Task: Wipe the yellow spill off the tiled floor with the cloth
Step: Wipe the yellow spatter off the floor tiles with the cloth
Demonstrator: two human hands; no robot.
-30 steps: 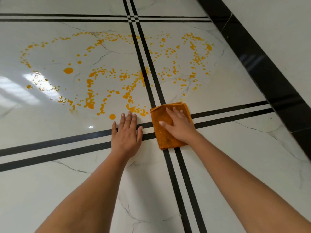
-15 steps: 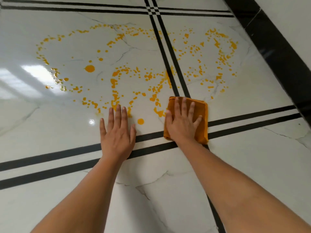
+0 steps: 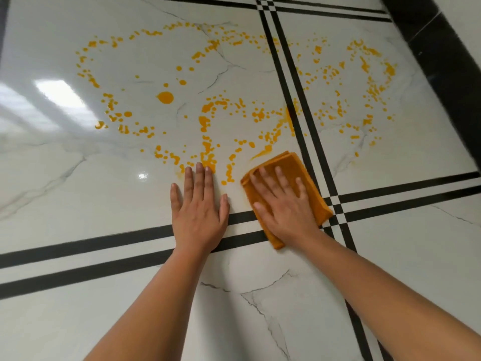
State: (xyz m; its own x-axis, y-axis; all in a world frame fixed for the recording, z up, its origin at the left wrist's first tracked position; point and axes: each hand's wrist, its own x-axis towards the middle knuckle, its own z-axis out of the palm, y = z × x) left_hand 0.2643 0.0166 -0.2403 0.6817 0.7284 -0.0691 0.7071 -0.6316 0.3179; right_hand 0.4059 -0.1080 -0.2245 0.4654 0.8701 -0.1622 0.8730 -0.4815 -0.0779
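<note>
The cloth (image 3: 289, 188) is pressed flat to the floor (image 3: 390, 256) under the spread right hand (image 3: 283, 204), at the spill's (image 3: 208, 121) near edge. The left hand (image 3: 199, 208) is laid open, empty, just beside.

The floor (image 3: 78, 204) is glossy white tile with fine grey marble veining, smooth enough to mirror a bright window patch at about ten o'clock. Black polished stripes (image 3: 86, 243) cross it, equally shiny. The spill (image 3: 165, 97) sits as wet, beaded yellow drops with a slick sheen. The cloth (image 3: 291, 162), at about two o'clock from the left hand (image 3: 199, 212), is soft, matt, fuzzy orange fabric.
</note>
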